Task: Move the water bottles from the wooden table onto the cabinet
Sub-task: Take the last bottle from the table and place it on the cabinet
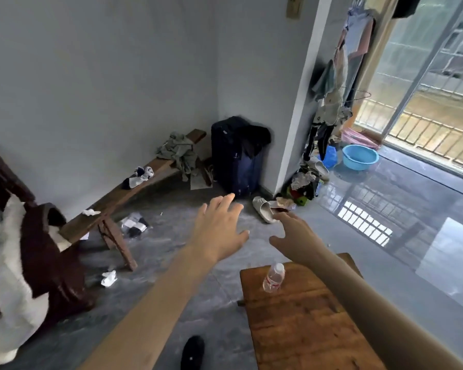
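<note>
One clear plastic water bottle with a red label stands upright near the far edge of the small wooden table at the lower right. My left hand is stretched out over the floor, fingers spread, holding nothing, left of and beyond the bottle. My right hand reaches forward above the table's far edge, fingers apart and empty, a little beyond the bottle and not touching it. No cabinet is in view.
A long wooden bench with clothes and socks runs along the left wall. A dark suitcase stands in the corner. Slippers, tissues and a dark shoe lie on the floor. A blue basin sits by the balcony door.
</note>
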